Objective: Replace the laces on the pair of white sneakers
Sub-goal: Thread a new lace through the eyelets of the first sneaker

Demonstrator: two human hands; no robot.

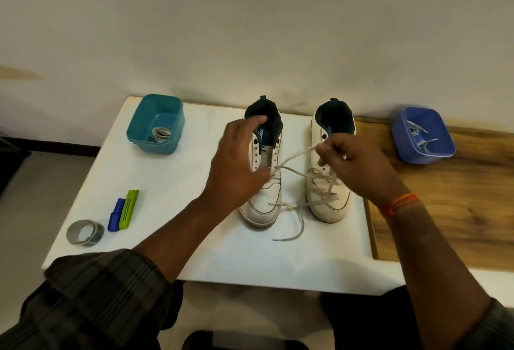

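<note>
Our rolled-up sleeve [91, 302] sits lowest in view, the forearms reaching out over the near edge of the white table [172, 210]. Our left hand [236, 160] rests on the left sneaker [264, 191], fingers loosely curved, its thumb and a fingertip meeting at the lace [294, 157] where it leaves a low eyelet; whether they truly pinch it we cannot tell. Our right hand [353, 160] hovers over the right sneaker [328, 183], fingers curled, pinching the same lace and holding it taut across the gap between the shoes. The lace's loose end trails onto the table in front of the toes.

Both sneakers stand side by side at the table's middle, heels toward the wall [250, 30]. Open tabletop lies between the shoes and the near edge. At the far left corner stands a teal tub [155, 124]; near the left front edge lie a tape roll [84, 232] and a blue and green tool [123, 214]. Right of the table, on a wooden surface [445, 205], sits a blue tub [422, 135] holding laces.
</note>
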